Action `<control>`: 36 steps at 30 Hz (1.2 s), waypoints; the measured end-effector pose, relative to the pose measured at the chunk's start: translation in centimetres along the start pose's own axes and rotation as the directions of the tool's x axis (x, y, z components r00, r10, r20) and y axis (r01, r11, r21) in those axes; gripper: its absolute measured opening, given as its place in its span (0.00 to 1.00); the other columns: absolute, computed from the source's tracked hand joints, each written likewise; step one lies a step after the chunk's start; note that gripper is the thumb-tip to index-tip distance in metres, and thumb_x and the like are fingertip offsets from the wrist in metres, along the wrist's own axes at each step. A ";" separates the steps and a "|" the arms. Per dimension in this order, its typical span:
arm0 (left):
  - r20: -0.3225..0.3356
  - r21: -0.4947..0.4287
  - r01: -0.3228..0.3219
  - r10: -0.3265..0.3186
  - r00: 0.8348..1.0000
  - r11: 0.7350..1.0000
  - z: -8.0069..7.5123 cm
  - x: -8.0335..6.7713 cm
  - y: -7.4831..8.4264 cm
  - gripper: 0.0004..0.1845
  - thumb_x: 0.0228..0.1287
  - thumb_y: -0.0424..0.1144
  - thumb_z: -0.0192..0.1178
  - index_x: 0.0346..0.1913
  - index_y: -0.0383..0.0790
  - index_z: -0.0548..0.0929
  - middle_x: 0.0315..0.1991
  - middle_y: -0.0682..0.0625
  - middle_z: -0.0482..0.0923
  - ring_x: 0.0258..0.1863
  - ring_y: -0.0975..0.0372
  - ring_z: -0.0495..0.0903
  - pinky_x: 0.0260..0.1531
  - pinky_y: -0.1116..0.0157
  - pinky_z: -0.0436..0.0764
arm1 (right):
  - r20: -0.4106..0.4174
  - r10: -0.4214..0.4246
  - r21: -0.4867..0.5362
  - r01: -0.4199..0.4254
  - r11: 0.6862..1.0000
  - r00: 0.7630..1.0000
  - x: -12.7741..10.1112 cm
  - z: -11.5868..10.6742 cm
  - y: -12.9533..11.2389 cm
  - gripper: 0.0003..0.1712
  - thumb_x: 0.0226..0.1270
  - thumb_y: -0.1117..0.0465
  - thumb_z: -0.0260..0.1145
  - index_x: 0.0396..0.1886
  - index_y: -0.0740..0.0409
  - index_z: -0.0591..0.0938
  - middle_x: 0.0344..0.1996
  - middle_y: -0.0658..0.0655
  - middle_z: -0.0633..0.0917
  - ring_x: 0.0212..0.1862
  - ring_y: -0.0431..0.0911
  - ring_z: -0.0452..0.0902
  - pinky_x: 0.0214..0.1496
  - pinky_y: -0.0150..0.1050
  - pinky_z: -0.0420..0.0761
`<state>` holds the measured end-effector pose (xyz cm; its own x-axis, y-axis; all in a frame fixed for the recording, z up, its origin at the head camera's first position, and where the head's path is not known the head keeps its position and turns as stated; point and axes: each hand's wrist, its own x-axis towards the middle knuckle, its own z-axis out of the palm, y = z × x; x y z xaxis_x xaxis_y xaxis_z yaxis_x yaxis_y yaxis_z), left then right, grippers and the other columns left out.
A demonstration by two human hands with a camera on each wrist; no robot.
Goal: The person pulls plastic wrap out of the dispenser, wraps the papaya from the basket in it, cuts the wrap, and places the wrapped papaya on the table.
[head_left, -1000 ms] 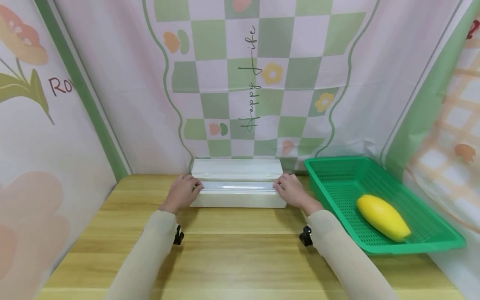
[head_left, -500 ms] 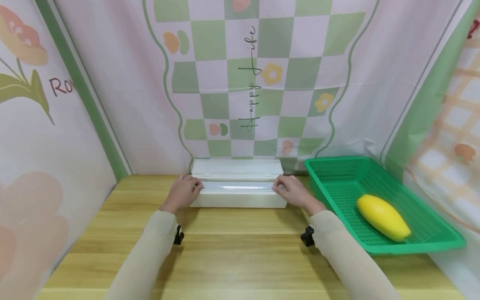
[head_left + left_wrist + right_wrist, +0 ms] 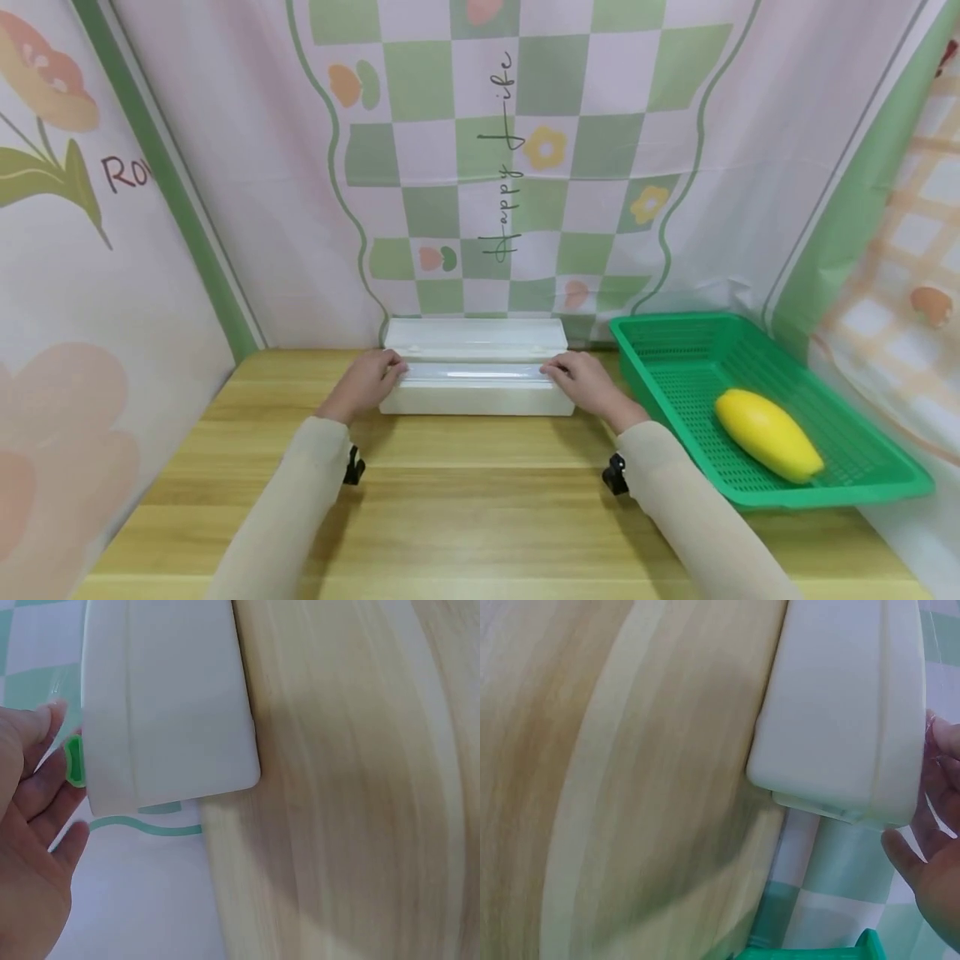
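A white cling film dispenser box (image 3: pixel 476 400) sits at the back of the table with its lid (image 3: pixel 475 333) raised. Clear, shiny cling film (image 3: pixel 472 372) stretches across its opening. My left hand (image 3: pixel 366 382) pinches the film between thumb and forefinger at the left end. At the right end my right hand (image 3: pixel 587 382) pinches it the same way. In the left wrist view a small green piece (image 3: pixel 75 761) shows between the left fingers and the box (image 3: pixel 180 712). In the right wrist view, a thin edge of film shows at the right fingertips (image 3: pixel 933 731).
To the right stands a green plastic basket (image 3: pixel 832 497) holding a long yellow fruit (image 3: pixel 767 435) that looks like a papaya. Behind the wooden table (image 3: pixel 480 525) hangs a patterned curtain (image 3: pixel 420 158) close to the raised lid.
My right fingertips have shifted slightly inward along the film, and the left fingers have drawn together a little. The box, basket and yellow fruit stay in place.
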<state>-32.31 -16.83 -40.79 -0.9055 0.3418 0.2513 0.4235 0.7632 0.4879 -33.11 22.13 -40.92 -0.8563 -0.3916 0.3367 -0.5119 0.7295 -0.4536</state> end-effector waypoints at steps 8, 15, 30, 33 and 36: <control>0.032 -0.114 0.048 -0.044 0.999 0.992 -0.7 0.0 0.5 0.14 0.79 0.42 0.51 0.50 0.37 0.82 0.39 0.49 0.82 0.43 0.56 0.80 0.46 0.54 0.81 | 0.040 0.085 0.105 -0.089 0.990 0.996 -0.4 -0.6 0.0 0.16 0.79 0.54 0.58 0.47 0.60 0.85 0.33 0.52 0.84 0.33 0.46 0.73 0.38 0.44 0.76; 0.027 -0.132 0.054 -0.051 0.998 0.990 -1.1 0.1 0.9 0.14 0.81 0.43 0.49 0.53 0.37 0.80 0.42 0.47 0.81 0.43 0.56 0.80 0.44 0.55 0.82 | 0.071 0.168 0.169 -0.178 0.969 0.983 -0.7 -0.9 -0.4 0.18 0.81 0.50 0.54 0.50 0.57 0.83 0.46 0.57 0.85 0.48 0.53 0.78 0.50 0.51 0.79; -0.001 -0.182 0.007 -0.008 1.000 0.983 -2.6 -0.1 1.4 0.14 0.80 0.42 0.49 0.49 0.35 0.81 0.40 0.47 0.81 0.39 0.58 0.79 0.41 0.56 0.81 | -0.074 0.163 0.221 -0.144 0.965 0.984 -0.7 -0.9 -1.2 0.18 0.81 0.50 0.54 0.49 0.58 0.83 0.46 0.57 0.86 0.54 0.55 0.79 0.54 0.55 0.80; -0.027 -0.188 -0.030 0.025 0.999 0.982 -2.6 0.0 1.5 0.14 0.80 0.41 0.49 0.48 0.34 0.80 0.39 0.46 0.80 0.36 0.58 0.77 0.39 0.57 0.80 | -0.093 0.167 0.246 -0.140 0.959 0.982 -0.7 -1.1 -1.5 0.17 0.81 0.50 0.54 0.49 0.57 0.83 0.46 0.57 0.87 0.53 0.54 0.81 0.53 0.54 0.81; -0.047 -0.211 -0.052 0.043 0.998 0.976 -2.6 0.2 1.7 0.14 0.81 0.40 0.48 0.48 0.32 0.79 0.38 0.43 0.79 0.34 0.57 0.75 0.38 0.58 0.78 | -0.114 0.149 0.261 -0.115 0.958 0.982 -0.7 -1.2 -1.5 0.17 0.81 0.51 0.54 0.50 0.59 0.82 0.46 0.59 0.87 0.53 0.54 0.81 0.53 0.54 0.81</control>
<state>-31.67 -16.93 -37.73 -0.8845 0.3482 0.3104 0.4653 0.6116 0.6399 -31.63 21.97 -39.46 -0.9095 -0.2119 0.3575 -0.4101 0.5977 -0.6889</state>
